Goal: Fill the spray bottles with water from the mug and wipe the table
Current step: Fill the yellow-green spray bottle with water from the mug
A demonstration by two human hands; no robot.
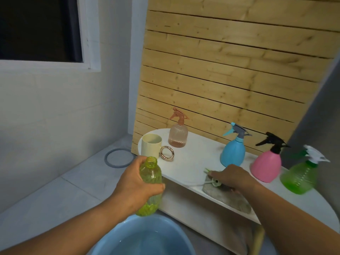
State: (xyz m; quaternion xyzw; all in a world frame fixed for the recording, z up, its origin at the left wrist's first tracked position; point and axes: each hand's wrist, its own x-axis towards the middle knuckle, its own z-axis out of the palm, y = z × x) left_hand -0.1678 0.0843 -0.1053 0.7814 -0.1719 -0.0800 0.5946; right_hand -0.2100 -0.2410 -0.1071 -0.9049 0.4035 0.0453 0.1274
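My left hand (135, 183) grips an uncapped yellow-green bottle (150, 186), upright, in front of the white table (193, 162) and above a blue basin (147, 238) of water. My right hand (233, 176) rests on the bottle's spray head (214, 182), which lies with its white tube on a grey cloth (226, 197) at the table's front edge. A cream mug (151, 145) with a gold ring handle stands at the table's left end. Behind it is a peach spray bottle (178, 134) with a little water.
A blue spray bottle (233, 150), a pink one with a black head (266, 165) and a green one (301, 176) stand in a row along the table's right side. A wooden slat panel (230, 70) leans behind the table. A grey ring (119, 158) lies on the tiled floor.
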